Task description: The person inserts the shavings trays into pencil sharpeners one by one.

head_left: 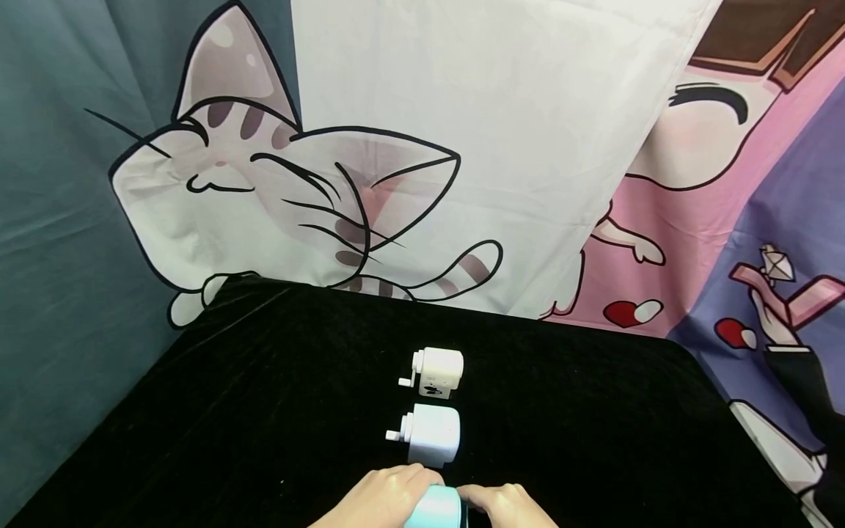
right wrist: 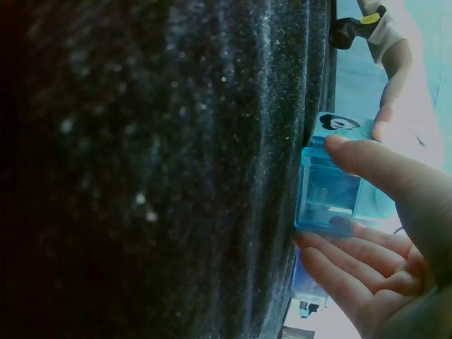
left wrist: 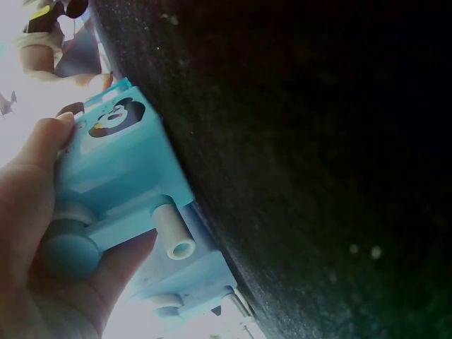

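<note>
A light-blue crank pencil sharpener (head_left: 434, 507) stands at the near edge of the black cloth, between my hands. My left hand (head_left: 386, 497) holds its body, thumb on one side and fingers on the other. In the left wrist view, the crank handle (left wrist: 174, 232) points away from the palm, and a cartoon sticker (left wrist: 117, 117) shows on the body. My right hand (head_left: 510, 506) is at the opposite end. In the right wrist view, its thumb and fingers pinch the clear blue drawer (right wrist: 328, 191) from two sides. How far the drawer is out I cannot tell.
Two more crank sharpeners stand in line behind: a pale-blue one (head_left: 434, 434) close to my left fingers, and a white one (head_left: 441, 372) farther back. Black cloth (head_left: 264, 411) covers the table. A printed cartoon curtain (head_left: 528, 147) hangs behind it.
</note>
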The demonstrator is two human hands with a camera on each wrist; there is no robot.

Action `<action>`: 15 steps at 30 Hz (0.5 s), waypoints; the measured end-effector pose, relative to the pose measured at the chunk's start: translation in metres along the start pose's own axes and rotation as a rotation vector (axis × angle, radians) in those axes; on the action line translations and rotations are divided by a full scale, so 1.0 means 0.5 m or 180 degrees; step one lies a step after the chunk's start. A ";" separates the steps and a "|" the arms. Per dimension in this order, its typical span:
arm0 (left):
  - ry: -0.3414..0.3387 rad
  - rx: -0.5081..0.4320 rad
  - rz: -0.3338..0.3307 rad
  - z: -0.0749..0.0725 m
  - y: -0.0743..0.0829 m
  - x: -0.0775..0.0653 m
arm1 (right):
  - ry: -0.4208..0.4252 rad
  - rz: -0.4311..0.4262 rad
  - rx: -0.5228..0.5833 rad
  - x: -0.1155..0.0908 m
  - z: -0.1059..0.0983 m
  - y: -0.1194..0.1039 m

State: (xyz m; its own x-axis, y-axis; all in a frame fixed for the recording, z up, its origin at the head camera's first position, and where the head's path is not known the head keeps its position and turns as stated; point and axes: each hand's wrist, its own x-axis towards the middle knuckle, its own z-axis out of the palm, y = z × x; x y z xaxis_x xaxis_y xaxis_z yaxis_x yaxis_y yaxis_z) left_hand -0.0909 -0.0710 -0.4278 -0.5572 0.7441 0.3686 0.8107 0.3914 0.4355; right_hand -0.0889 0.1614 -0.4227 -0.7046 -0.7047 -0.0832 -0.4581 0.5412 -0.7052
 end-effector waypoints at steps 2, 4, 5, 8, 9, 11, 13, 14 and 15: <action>0.0018 0.0012 0.0012 -0.001 0.000 -0.001 | -0.0004 0.0016 0.0016 0.002 0.001 -0.002; 0.0031 0.0031 0.0023 -0.001 0.000 0.000 | -0.0002 0.0024 0.0040 0.003 0.002 -0.003; 0.0030 0.0024 0.0020 -0.002 0.000 0.000 | 0.0004 0.0029 0.0047 0.003 0.002 -0.004; 0.0025 0.0003 0.0004 -0.003 0.001 0.001 | 0.0027 0.0036 0.0053 0.004 0.003 -0.005; 0.0029 -0.0010 -0.0002 -0.003 0.001 0.001 | 0.0040 0.0031 0.0044 0.004 0.003 -0.005; 0.0030 -0.0030 -0.0012 -0.003 0.002 0.002 | 0.0067 0.0009 0.0014 0.004 0.005 -0.005; 0.0036 -0.0043 -0.0019 -0.002 0.003 0.002 | 0.0094 -0.0031 -0.0023 0.005 0.006 -0.004; 0.0041 -0.0046 -0.0018 -0.002 0.004 0.001 | 0.0105 -0.0045 -0.0032 0.005 0.007 -0.004; 0.0045 -0.0046 -0.0019 -0.001 0.004 0.001 | 0.0114 -0.0065 -0.0043 0.005 0.008 -0.004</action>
State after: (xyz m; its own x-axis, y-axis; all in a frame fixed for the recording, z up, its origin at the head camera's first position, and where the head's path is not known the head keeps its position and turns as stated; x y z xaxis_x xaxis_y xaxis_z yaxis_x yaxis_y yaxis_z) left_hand -0.0897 -0.0700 -0.4261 -0.5646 0.7339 0.3776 0.8047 0.3879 0.4494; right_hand -0.0878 0.1568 -0.4243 -0.7138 -0.6990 -0.0433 -0.4798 0.5331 -0.6968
